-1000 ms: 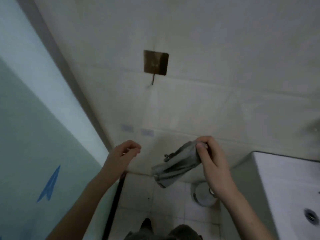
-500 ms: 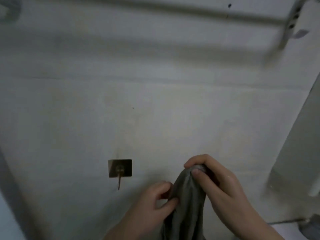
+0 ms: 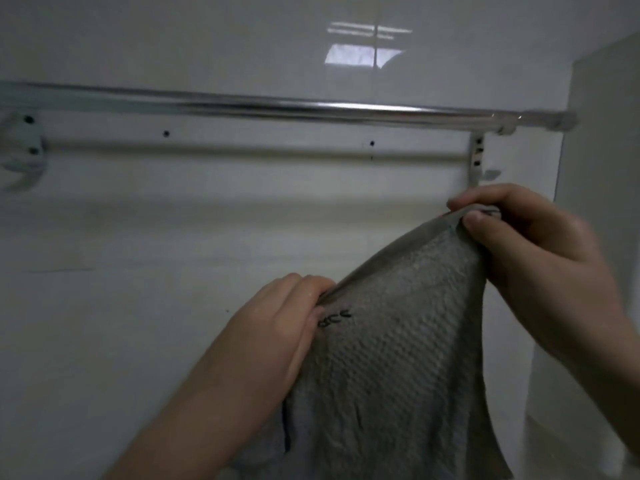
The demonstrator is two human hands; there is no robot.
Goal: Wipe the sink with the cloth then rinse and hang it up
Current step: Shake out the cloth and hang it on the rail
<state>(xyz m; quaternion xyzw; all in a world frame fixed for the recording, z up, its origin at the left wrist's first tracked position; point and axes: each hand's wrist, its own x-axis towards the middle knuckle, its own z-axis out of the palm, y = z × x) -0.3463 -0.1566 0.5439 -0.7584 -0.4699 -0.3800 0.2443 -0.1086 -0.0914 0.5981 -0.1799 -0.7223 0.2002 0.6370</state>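
1. Both hands hold a grey cloth [image 3: 398, 348] spread by its top edge, below a chrome rail [image 3: 277, 107] on the white wall [image 3: 138, 254].
2. Left hand [image 3: 273, 337] pinches the lower corner.
3. Right hand [image 3: 530, 244] pinches the upper corner.
4. The cloth hangs clear of the rail.

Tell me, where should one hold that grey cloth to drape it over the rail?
By its top hem, at two spread points, as the left hand and right hand pinch it. The cloth then hangs flat below, and the taut edge can likely be lifted over the rail from the near side.
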